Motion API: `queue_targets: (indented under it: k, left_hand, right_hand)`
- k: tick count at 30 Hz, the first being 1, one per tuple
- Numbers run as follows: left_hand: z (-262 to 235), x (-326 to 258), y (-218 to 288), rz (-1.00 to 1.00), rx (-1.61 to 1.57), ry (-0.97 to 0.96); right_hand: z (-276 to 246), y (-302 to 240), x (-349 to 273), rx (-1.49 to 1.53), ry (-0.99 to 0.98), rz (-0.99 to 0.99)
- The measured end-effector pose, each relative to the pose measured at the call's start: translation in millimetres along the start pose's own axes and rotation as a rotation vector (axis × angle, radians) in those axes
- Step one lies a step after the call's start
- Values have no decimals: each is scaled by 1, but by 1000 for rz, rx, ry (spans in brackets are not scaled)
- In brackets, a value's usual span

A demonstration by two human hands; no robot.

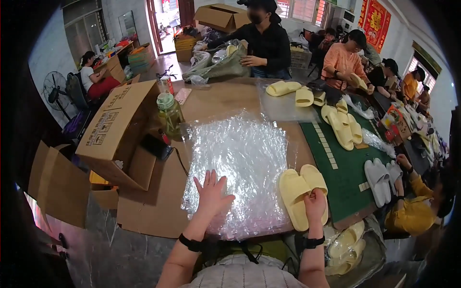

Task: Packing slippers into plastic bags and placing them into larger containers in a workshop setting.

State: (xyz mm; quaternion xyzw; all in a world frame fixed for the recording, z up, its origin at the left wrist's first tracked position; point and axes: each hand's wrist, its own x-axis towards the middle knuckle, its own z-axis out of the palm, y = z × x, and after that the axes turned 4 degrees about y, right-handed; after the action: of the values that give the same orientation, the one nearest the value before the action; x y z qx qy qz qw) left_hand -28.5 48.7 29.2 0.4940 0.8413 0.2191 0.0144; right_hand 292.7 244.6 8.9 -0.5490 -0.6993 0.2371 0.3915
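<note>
My left hand (211, 192) rests with spread fingers on a thick stack of clear plastic bags (240, 153), which shines in the middle of the table. At the stack's right edge lies a pair of pale yellow slippers (294, 194), side by side. My right hand (315, 204) is closed on the right slipper of that pair near its strap; the fingertips are partly hidden. More yellow slippers (341, 127) lie on a green mat (319, 165) to the right, with grey slippers (377, 180) near another person's hand.
An open cardboard box (113, 129) stands at the left, beside a green-lidded bottle (168, 113) and a dark phone (156, 146). Bagged yellow slippers (348, 245) sit below the table's right front edge. Across the table, a person in black handles a large sack (218, 65).
</note>
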Motion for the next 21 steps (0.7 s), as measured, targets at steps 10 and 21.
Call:
queue_targets:
  k: [10,21]
  left_hand:
    - [9,-4,0,63,-70,84]
    - [-11,-9,17,177,-119,-21]
  right_hand:
    - [-33,5,1,349,142,-137]
    - [-67,-52,-38,214,44,-147]
